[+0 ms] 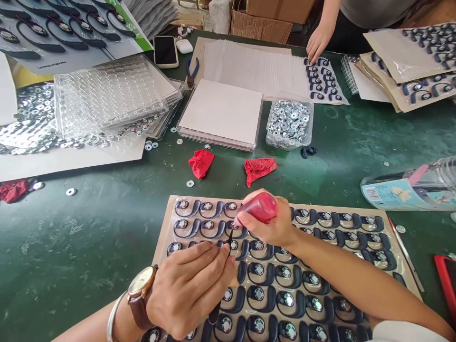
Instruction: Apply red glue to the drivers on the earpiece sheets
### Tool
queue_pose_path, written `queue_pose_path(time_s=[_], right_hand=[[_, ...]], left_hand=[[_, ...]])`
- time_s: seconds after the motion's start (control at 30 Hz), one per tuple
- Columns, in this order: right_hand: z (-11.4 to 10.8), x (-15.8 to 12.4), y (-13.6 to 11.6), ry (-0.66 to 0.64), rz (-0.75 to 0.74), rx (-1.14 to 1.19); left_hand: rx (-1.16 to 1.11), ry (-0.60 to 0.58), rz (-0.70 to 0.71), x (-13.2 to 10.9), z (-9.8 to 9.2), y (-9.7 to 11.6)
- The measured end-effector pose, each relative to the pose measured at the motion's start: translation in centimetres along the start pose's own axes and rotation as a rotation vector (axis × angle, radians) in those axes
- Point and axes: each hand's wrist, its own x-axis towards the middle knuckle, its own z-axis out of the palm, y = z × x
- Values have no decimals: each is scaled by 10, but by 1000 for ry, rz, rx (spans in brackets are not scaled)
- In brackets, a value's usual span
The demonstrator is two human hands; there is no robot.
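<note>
A brown card sheet (164,228) lies in front of me, carrying rows of dark earphone pieces (259,270) with ear hooks, each with a shiny round part. My right hand (281,221) wraps round a red squeeze bottle (261,207), its tip down at an earphone piece in the second row. My left hand (195,285), with a watch (141,281) at the wrist, pinches dark tweezers (231,236). Their point meets that same piece near the bottle's tip. My left fingers hide part of the rows below.
Beyond the sheet are two red cloths (201,164), a clear tub of metal washers (289,121), stacked white cards (223,111) and blue-handled pliers (192,71). A plastic jar (409,190) lies at right. Opposite, another person's hand (318,42) touches earphone pieces.
</note>
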Motion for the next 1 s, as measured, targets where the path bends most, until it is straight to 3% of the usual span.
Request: queue_pose_path(time_s=[0.5, 1.0], right_hand=[[-4, 0, 4, 75, 104, -46], [-9, 5, -3, 34, 69, -119]], left_hand=[[-68, -22, -51, 0, -4, -4], [-161, -10, -134, 12, -8, -12]])
